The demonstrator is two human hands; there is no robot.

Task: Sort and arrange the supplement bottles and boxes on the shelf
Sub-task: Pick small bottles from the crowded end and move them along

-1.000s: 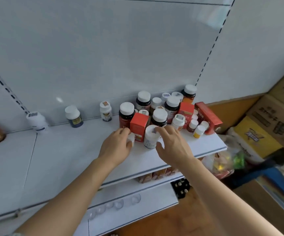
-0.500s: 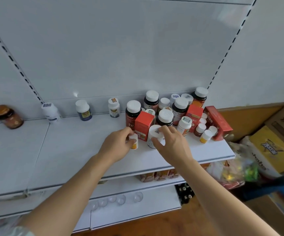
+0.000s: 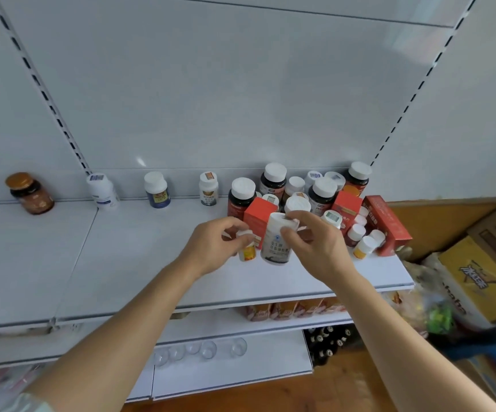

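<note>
The sorting looks only partly done, judging by how things lie: well off to the left of both hands, four bottles stand spaced out along the back of the shelf [image 3: 139, 257] — an amber jar [image 3: 30, 193], a white bottle with a code sticker [image 3: 102, 190], a blue-labelled bottle [image 3: 156, 189] and a small white bottle [image 3: 208, 188] — while a dense, unsorted cluster of dark and white bottles [image 3: 295, 188] sits just behind and to the right of the hands, mixed with a red box [image 3: 257, 220] touching distance behind the fingers and a long red box [image 3: 386, 224] further right. Most of the work seems to remain in that cluster. The left hand [image 3: 211, 248] reaches forward palm-down, its fingers curled round a small white bottle with a yellow-orange label [image 3: 247, 250], held just above the shelf. The right hand [image 3: 315, 248] comes in from the right, thumb and fingers wrapped round the cap end of a larger white bottle with dark print [image 3: 276, 246], which is tilted and lifted off the shelf, directly beside the smaller bottle and between the two hands. Both forearms stretch up from the lower edge of view, converging toward the cluster.
</note>
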